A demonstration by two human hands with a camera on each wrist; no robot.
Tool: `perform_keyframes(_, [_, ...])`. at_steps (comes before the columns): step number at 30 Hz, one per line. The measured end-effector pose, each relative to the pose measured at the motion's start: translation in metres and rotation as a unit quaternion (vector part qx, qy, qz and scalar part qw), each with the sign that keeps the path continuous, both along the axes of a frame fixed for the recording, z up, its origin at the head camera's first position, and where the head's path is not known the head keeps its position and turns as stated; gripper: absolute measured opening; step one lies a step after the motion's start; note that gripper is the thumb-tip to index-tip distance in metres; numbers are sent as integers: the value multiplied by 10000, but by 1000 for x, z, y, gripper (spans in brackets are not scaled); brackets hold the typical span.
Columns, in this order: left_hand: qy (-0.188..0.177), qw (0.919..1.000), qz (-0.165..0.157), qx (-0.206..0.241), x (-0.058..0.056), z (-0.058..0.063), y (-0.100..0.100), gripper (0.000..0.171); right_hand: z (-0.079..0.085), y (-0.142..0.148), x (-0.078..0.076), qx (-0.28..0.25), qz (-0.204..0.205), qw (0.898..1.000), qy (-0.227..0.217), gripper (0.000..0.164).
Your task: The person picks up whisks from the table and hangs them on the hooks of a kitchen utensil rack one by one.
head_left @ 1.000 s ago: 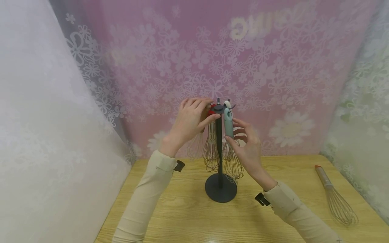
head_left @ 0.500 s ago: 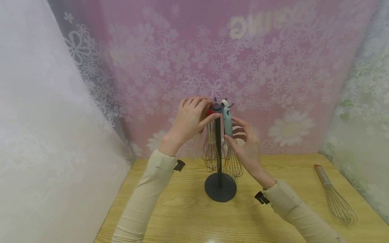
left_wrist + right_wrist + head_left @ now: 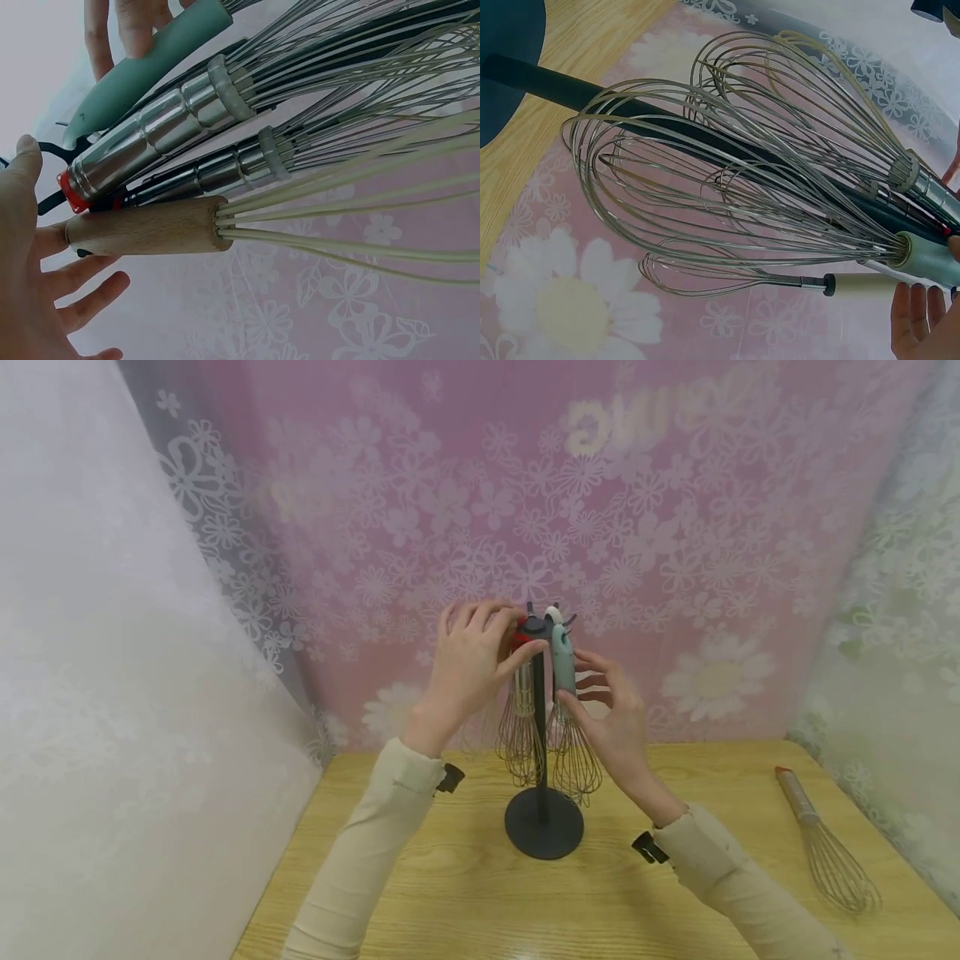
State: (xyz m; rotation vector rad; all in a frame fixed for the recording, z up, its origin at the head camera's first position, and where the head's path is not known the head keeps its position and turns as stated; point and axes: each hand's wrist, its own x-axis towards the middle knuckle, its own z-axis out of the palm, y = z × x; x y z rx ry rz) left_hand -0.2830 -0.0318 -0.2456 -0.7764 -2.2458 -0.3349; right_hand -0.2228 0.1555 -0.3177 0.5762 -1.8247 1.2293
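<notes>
Several whisks hang from a black whisk stand (image 3: 542,727). My right hand (image 3: 617,718) pinches the pale green handle of a whisk (image 3: 564,664) on the stand's right side, thumb in front and fingers behind. On the other side my left hand (image 3: 471,664) reaches around the top of the stand. Its thumb is at a black hook, and its loosely spread fingers (image 3: 94,300) pass behind the wooden-handled whisk (image 3: 150,229). Beside that hang a steel-handled whisk (image 3: 124,154) with a red end and another steel-handled whisk (image 3: 217,171). A cream-handled whisk (image 3: 862,285) hangs behind the green one.
A loose whisk (image 3: 828,843) with a grey handle and red tip lies at the right of the wooden table (image 3: 450,893). The stand's round black base (image 3: 543,839) rests mid-table. Flowered pink cloth (image 3: 480,485) hangs behind, with pale sheets at both sides.
The top of the stand and its whisks have shifted slightly left. My left wrist has moved a little right, and my right hand keeps its hold on the green handle.
</notes>
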Motion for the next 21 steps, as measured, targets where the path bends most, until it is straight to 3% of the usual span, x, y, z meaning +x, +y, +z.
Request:
perform_keyframes(10, [331,9986,393,100,6,-5,7,54,-25,19,-23,-244,43,9997,-74,41])
perform_keyframes(21, [533,9965,577,271,9,-6,13,55,-28,34,-24,-241,-298,9993,48,34])
